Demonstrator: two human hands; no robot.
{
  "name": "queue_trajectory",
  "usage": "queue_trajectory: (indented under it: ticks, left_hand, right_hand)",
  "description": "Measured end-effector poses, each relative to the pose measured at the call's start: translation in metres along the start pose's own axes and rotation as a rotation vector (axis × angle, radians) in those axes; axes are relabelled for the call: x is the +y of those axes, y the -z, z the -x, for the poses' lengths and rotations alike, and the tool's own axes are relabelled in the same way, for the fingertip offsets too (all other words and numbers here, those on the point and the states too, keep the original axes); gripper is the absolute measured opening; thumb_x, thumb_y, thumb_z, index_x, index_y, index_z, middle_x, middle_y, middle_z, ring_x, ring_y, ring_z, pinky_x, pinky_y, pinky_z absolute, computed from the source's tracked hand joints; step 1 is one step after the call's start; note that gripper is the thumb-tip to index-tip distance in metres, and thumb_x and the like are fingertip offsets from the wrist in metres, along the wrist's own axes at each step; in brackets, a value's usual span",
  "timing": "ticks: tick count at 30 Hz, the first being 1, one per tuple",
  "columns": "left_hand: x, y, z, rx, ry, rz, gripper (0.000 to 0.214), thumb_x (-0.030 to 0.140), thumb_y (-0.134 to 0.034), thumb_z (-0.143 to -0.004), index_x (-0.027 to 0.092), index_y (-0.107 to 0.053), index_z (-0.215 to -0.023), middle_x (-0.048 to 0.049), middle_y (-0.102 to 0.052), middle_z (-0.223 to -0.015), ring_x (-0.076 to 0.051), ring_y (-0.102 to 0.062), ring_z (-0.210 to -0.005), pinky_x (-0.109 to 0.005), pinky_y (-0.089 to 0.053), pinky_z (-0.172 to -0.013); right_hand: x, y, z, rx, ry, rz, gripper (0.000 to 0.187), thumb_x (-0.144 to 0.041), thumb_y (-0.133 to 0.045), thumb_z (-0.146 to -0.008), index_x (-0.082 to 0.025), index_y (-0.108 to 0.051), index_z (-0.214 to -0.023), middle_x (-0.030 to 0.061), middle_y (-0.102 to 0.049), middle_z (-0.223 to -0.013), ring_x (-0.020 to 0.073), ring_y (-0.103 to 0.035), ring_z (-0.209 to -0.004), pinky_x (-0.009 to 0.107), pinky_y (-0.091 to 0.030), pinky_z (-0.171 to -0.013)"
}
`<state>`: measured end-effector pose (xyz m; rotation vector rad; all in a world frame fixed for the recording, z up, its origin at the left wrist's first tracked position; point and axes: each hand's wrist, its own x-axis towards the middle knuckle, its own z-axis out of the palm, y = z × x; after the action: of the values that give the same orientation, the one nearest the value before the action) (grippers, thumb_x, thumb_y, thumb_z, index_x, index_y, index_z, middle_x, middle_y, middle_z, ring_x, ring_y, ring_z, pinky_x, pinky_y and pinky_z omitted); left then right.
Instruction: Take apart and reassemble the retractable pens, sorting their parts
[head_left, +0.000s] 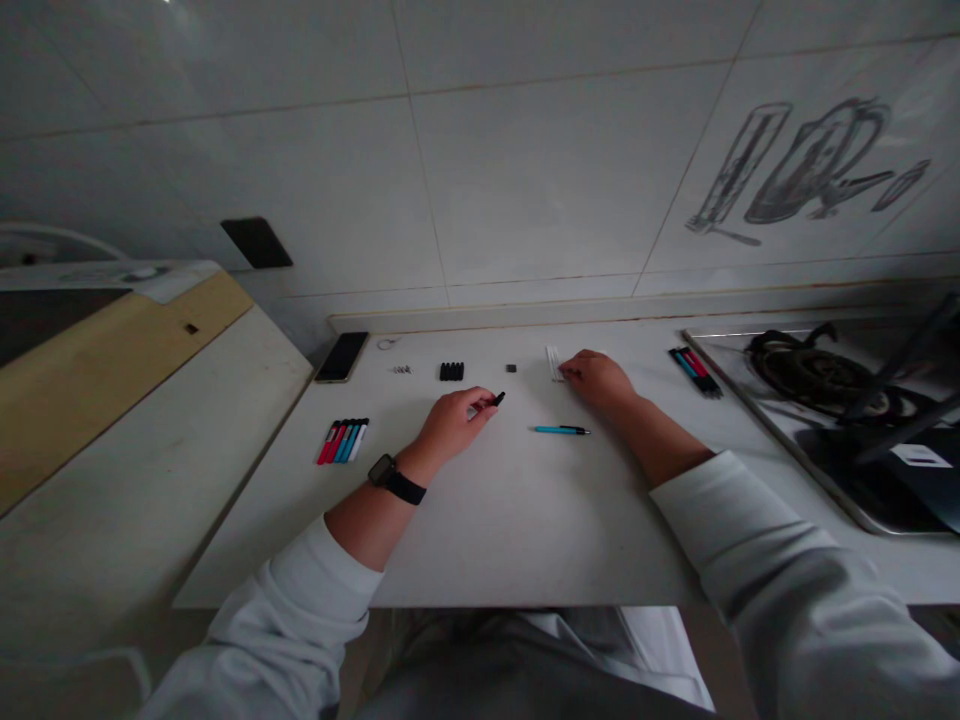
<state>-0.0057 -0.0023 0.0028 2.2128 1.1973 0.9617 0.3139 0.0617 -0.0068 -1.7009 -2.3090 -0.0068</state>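
Note:
My left hand (452,425) pinches a small black pen part (499,398) between thumb and fingers over the middle of the table. My right hand (598,379) has its fingertips closed at the edge of several thin white pen refills (553,362); the exact grip is partly hidden. Between and below the hands lies a blue pen (559,430) with a black clip. A row of black pen parts (451,371) and a small dark block (511,368) lie farther back. Small springs (401,370) sit to their left. Coloured pen barrels (343,441) lie side by side at left.
A phone (343,357) and a thin ring (387,344) lie at the back left. Several pens (694,372) rest at right, beside a gas stove (840,430). A cabinet-like appliance (150,400) borders the left side. The tiled wall (525,180) closes off the back.

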Motion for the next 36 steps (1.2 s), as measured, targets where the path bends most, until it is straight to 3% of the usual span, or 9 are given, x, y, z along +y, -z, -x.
queue_trajectory:
  ticks: [5,14,18,22,28,36]
  left_hand:
    - [0.001,0.0,0.0,-0.012,-0.003,-0.008,0.009,0.027,-0.069,-0.093,0.022,-0.072,-0.1,-0.0023,-0.079,-0.095,-0.017,-0.074,-0.086,-0.031,-0.058,-0.08]
    - [0.002,0.0,0.001,-0.015,-0.002,-0.007,0.01,0.027,-0.069,-0.093,0.022,-0.072,-0.101,-0.0026,-0.079,-0.095,-0.017,-0.074,-0.085,-0.03,-0.058,-0.079]
    - [0.002,-0.001,0.001,-0.036,0.012,0.0,0.01,0.025,-0.069,-0.093,0.021,-0.072,-0.102,-0.0027,-0.079,-0.097,-0.016,-0.074,-0.086,-0.029,-0.057,-0.08]
    - [0.003,0.0,0.001,-0.034,0.025,-0.023,0.011,0.025,-0.07,-0.092,0.021,-0.073,-0.102,-0.003,-0.079,-0.097,-0.017,-0.074,-0.085,-0.03,-0.057,-0.08]
    - [-0.001,-0.001,0.001,-0.018,0.006,-0.01,0.011,0.024,-0.069,-0.093,0.021,-0.073,-0.102,-0.0034,-0.079,-0.1,-0.017,-0.074,-0.089,-0.03,-0.058,-0.084]
    - [-0.004,-0.003,0.0,-0.005,0.0,-0.03,0.011,0.022,-0.069,-0.092,0.021,-0.073,-0.102,-0.0038,-0.078,-0.1,-0.017,-0.074,-0.089,-0.031,-0.058,-0.084]
  right_hand:
    - [-0.005,0.007,0.004,-0.01,0.015,0.024,0.032,-0.025,-0.052,-0.096,-0.024,-0.08,-0.111,0.0082,-0.074,-0.114,0.0221,-0.068,-0.098,0.029,-0.049,-0.089]
    - [-0.017,0.031,0.008,-0.194,0.135,0.152,0.022,-0.026,-0.058,-0.095,-0.025,-0.079,-0.103,0.0081,-0.072,-0.112,0.024,-0.066,-0.101,0.031,-0.048,-0.082]
    - [-0.024,0.033,0.01,-0.293,0.239,0.129,0.016,-0.025,-0.061,-0.094,-0.023,-0.077,-0.097,0.0085,-0.07,-0.11,0.0244,-0.064,-0.105,0.032,-0.048,-0.088]
    - [-0.041,0.031,0.015,-0.332,0.3,0.147,0.02,-0.021,-0.056,-0.097,-0.018,-0.075,-0.101,0.0134,-0.068,-0.115,0.0259,-0.063,-0.108,0.034,-0.046,-0.095]
    - [-0.062,0.025,0.023,-0.263,0.265,0.208,0.025,-0.013,-0.045,-0.099,-0.011,-0.068,-0.11,0.0194,-0.066,-0.116,0.0273,-0.064,-0.104,0.035,-0.047,-0.089]
    - [-0.063,0.019,0.018,-0.174,0.187,-0.017,0.017,-0.016,-0.05,-0.099,-0.017,-0.066,-0.104,0.0102,-0.071,-0.103,0.0215,-0.065,-0.09,0.029,-0.044,-0.077]
